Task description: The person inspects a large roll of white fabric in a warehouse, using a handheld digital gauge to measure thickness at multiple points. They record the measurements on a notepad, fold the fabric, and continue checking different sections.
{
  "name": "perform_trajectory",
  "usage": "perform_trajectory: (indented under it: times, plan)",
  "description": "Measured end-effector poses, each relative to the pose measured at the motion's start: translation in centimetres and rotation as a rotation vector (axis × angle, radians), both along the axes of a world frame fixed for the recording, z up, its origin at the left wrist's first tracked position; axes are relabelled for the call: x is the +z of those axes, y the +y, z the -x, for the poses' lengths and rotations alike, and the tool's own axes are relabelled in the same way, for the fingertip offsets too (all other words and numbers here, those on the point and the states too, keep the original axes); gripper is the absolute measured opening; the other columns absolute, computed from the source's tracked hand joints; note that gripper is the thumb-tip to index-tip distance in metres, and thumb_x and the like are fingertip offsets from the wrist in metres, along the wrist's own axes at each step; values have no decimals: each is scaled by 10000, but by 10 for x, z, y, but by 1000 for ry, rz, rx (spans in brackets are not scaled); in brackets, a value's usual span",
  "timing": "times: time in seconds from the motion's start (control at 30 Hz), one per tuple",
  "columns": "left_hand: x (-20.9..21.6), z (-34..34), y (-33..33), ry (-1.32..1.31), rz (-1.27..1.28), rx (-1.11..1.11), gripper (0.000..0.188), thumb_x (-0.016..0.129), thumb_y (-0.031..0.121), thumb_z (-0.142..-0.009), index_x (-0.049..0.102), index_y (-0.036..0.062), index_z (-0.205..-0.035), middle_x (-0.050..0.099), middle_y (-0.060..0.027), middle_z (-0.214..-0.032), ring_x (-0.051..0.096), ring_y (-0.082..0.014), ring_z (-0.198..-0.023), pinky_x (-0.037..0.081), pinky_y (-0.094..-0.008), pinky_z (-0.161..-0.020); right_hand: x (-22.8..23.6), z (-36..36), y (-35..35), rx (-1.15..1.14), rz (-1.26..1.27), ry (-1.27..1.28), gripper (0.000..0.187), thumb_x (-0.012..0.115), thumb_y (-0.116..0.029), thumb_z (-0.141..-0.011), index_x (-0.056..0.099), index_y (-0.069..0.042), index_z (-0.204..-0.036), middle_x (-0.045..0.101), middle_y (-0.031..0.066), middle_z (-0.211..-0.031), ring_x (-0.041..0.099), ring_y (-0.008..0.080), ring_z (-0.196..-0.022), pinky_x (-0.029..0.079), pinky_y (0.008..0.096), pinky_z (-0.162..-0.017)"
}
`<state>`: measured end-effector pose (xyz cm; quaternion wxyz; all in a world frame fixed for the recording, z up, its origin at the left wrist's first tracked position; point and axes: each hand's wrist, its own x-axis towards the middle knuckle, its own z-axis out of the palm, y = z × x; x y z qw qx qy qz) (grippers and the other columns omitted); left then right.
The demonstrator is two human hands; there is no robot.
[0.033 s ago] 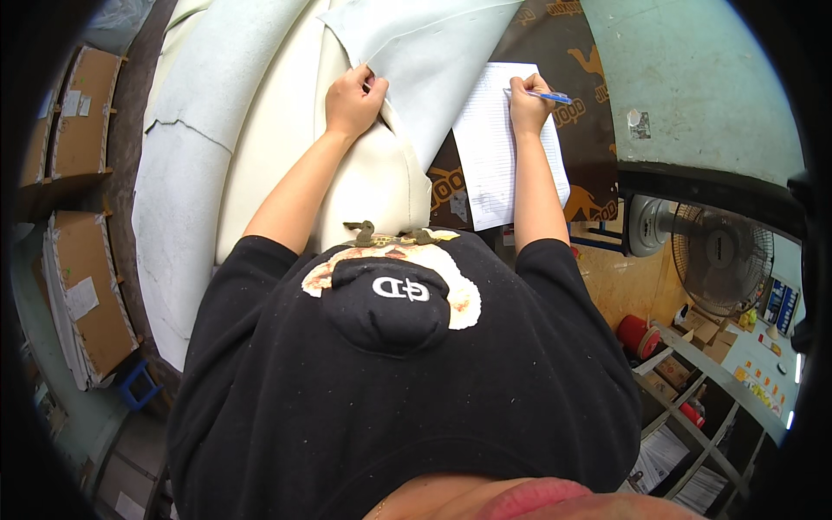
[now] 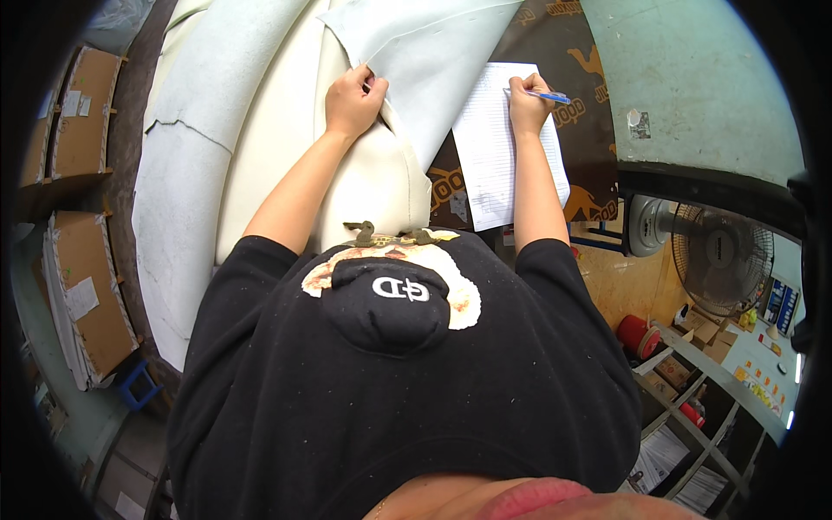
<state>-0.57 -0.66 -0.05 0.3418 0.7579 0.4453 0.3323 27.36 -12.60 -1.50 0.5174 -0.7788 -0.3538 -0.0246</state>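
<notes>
My left hand (image 2: 354, 102) is closed on the folded edge of a cream leather hide (image 2: 368, 186), whose pale grey-blue underside (image 2: 425, 74) is turned up beside it. Part of what the fingers grip is hidden. Over a lined paper sheet (image 2: 485, 152), my right hand (image 2: 530, 106) holds a blue pen (image 2: 555, 97), its tip at the paper. The sheet lies on a dark brown board with orange print (image 2: 589, 130), just right of the hide.
Another thick pale roll of hide (image 2: 186, 165) curves along the left. Brown cardboard boxes (image 2: 82, 113) stand beyond it. At right are a pale green surface (image 2: 702, 87), a standing fan (image 2: 719, 256), a red container (image 2: 637, 336) and a compartmented shelf (image 2: 719, 433) with papers.
</notes>
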Motion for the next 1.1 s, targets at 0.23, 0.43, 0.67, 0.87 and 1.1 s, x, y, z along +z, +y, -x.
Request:
perform_trajectory:
  times: [0.23,0.43,0.67,0.87,1.1]
  plan:
    - [0,-3,5,3,-5,5,230,631,277,-800,629,50,-762,624,-129,-709,606,-310,-639,473,-405,-616,-2,-23,6,41,-233,511,257,675,-166,-937,522,-63,-758,549,25,-558,546,102,-446,430,230,-396]
    - [1,-5,8,-13,-5,5,228,627,272,-797,625,47,-763,616,-131,-696,599,-308,-632,468,-405,-614,2,-47,4,-32,-232,469,331,713,-284,-938,538,-53,-778,566,26,-602,529,79,-448,475,218,-429]
    - [-1,-2,6,-2,-13,7,229,631,261,-806,629,34,-778,618,-143,-702,596,-302,-628,462,-399,-607,-2,-44,4,9,-114,260,393,737,-260,-920,490,-78,-675,523,-1,-547,517,73,-432,422,238,-426]
    - [2,-4,5,-20,-16,13,219,633,265,-795,627,47,-770,613,-137,-699,598,-315,-630,467,-408,-611,4,-54,3,16,-207,291,360,701,-115,-896,453,-74,-637,516,6,-531,524,86,-431,439,247,-445]
    - [1,-4,6,-9,-10,3,220,635,267,-802,630,48,-782,614,-138,-702,600,-313,-633,469,-407,-612,-3,-31,-5,112,-69,285,319,671,-74,-893,467,-73,-649,539,6,-567,549,77,-469,448,234,-467]
